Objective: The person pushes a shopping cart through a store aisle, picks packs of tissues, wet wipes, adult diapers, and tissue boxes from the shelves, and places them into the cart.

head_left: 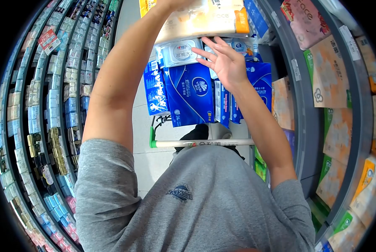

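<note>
A shopping cart with a pale handle stands in front of me, piled with packs. Large blue tissue packs lie in it, with a light blue wipes pack on top. Beyond them sits a large cream and orange tissue pack. My right hand, palm partly turned up and fingers spread, is over the wipes packs, just below the cream pack. My left hand is at the top edge of the view by the cream pack; its fingers are cut off by the frame.
Shelves of small packets line the left side, with a red and white sign. On the right, shelves hold large tissue packs and a pink pack. Pale floor tiles show beside the cart.
</note>
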The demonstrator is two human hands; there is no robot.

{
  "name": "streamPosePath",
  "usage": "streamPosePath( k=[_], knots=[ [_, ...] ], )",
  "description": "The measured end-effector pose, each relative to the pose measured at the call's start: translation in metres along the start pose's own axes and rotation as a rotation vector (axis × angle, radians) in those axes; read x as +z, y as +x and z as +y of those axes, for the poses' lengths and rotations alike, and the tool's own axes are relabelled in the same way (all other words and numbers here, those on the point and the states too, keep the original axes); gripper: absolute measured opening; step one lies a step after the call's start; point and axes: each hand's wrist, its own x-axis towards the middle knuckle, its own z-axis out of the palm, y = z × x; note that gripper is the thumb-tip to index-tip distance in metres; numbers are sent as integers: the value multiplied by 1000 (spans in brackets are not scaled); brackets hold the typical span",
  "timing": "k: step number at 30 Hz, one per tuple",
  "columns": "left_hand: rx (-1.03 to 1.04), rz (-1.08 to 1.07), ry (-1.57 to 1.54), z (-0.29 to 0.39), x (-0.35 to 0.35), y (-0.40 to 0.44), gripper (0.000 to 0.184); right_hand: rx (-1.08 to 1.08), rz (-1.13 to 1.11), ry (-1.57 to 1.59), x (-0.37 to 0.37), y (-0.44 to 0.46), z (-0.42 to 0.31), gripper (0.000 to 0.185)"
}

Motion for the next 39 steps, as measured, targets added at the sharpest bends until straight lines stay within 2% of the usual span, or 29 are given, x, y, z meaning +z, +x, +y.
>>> streamPosePath(
  k=[2,7,9,11,12,14,18,19,22,23,25,26,29,33,34,36,39],
  knots=[
    [132,115,134,-2,4,-6,65,2,29,-21,-8,-15,-2,80],
    [204,248,174,-12,16,-14,66,47,108,-99,-44,-65,5,75],
    [220,267,203,-10,19,-19,67,94,176,-41,-60,-85,11,66],
    [259,377,190,-4,26,-25,68,109,206,-51,-69,-100,14,60],
    [266,379,187,0,33,-30,68,125,240,-59,-71,-106,14,54],
    [76,126,277,7,46,-41,71,107,268,-44,-70,-114,13,49],
    [74,162,294,14,55,-46,70,96,255,-80,-70,-123,6,42],
    [111,352,199,18,58,-48,66,91,253,-89,-70,-126,3,41],
    [174,376,177,32,57,-52,63,86,265,-98,-74,-137,1,39],
    [179,374,176,37,57,-55,63,95,273,-100,-75,-141,2,38],
    [99,161,257,40,60,-62,59,107,287,-101,-78,-150,4,38],
    [102,161,257,42,61,-64,59,119,301,-104,-79,-154,4,37],
    [111,236,189,44,72,-72,52,112,330,-107,-83,-171,4,34],
    [126,244,79,59,64,-93,53,119,405,-165,-90,-193,-2,31],
    [125,250,79,57,65,-97,53,120,439,-189,-93,-198,-3,30],
    [209,496,252,48,71,-110,54,116,477,-226,-100,-208,-4,28],
    [120,485,232,35,57,-131,57,62,665,-402,-120,-224,3,21]
  ],
)
